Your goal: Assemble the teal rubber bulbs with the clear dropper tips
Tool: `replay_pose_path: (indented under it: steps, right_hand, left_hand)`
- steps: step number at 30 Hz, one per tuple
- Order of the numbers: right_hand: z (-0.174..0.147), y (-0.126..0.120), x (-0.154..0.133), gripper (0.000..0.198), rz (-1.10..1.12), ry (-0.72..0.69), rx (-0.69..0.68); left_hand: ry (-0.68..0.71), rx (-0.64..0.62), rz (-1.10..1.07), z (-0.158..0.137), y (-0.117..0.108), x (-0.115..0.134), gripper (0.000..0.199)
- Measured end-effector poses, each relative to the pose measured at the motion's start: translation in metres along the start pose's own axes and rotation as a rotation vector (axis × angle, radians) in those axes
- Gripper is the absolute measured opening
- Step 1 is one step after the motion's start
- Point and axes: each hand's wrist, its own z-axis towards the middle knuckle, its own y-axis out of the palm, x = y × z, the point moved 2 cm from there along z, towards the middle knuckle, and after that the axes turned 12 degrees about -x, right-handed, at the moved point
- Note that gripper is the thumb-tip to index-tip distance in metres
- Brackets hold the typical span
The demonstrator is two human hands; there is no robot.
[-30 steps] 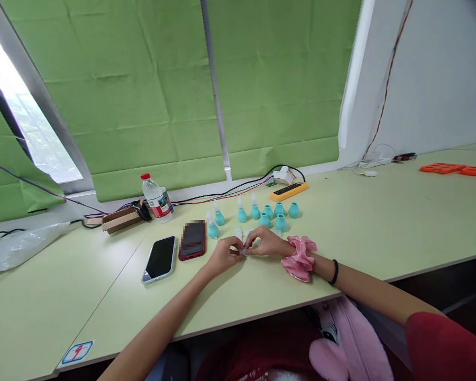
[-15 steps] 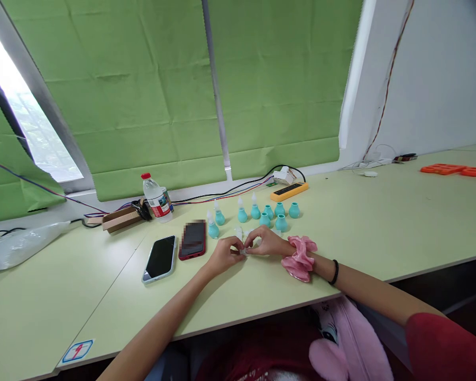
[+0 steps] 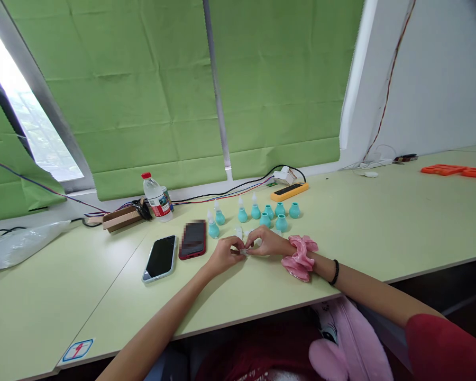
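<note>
Both grips, left hand and right hand, pinch one small clear nozzle between them. Beyond: four teal bulbs seem capped, four bare bulbs remain.

1. A pale green desk runs under a window covered by green blinds.
2. Two phones lie side by side: a light-blue one and a red one, both screen up.
3. A water bottle with a red cap stands near a small cardboard box.
4. Cables run along the back edge to a yellow power strip.
5. A clear plastic bag lies at the far left.
6. Orange trays lie at the far right.
7. A blue-and-white sticker sits by the near edge.
8. A pink plush bag shows below the desk.
</note>
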Motion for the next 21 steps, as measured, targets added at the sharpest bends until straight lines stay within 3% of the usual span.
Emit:
replay_pose_path:
  steps: [12,21]
  right_hand:
    - [-0.0006,0.0025,0.0015,0.009,-0.096,-0.085,0.044]
    - [-0.0012,0.0037,0.0029,0.009,-0.113,-0.072,0.023]
  left_hand:
    - [-0.007,0.003,-0.011,0.0,0.0005,-0.0007,0.01]
    - [-0.028,0.014,-0.058,0.0008,0.0009,0.0016,0.011]
